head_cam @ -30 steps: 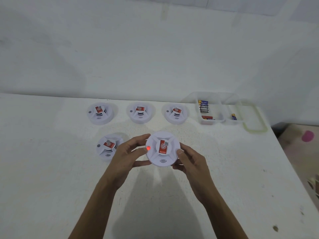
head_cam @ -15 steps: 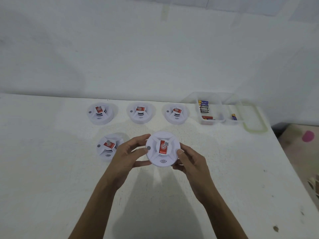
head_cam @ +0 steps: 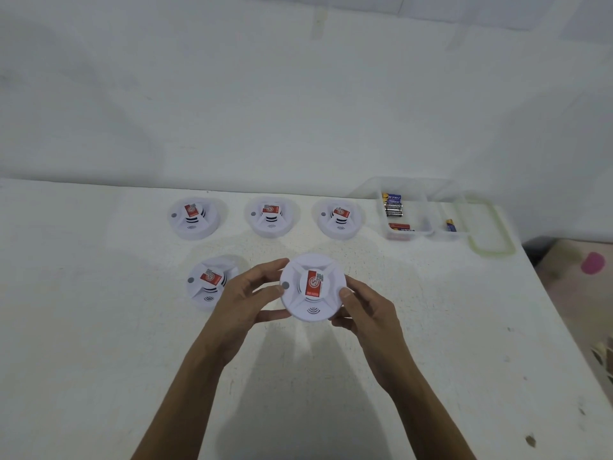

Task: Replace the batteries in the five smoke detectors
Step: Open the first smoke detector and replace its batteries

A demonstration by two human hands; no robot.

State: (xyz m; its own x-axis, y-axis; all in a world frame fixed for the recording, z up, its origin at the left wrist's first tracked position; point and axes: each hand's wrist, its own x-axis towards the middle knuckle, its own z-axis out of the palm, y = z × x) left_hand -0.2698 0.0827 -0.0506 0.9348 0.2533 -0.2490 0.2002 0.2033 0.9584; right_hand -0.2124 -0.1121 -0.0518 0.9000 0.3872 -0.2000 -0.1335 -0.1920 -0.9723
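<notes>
I hold the smoke detector (head_cam: 312, 287) above the counter (head_cam: 99, 327), my left hand (head_cam: 245, 298) and right hand (head_cam: 366, 312) each closed on its rim. To open it I probably should twist gently, keeping both grips opposite and even

White speckled table (head_cam: 99, 327) against a plain white wall (head_cam: 232, 94), patterned floor (head_cam: 577, 260) at right with a pink object (head_cam: 593, 262), soft even light
</notes>
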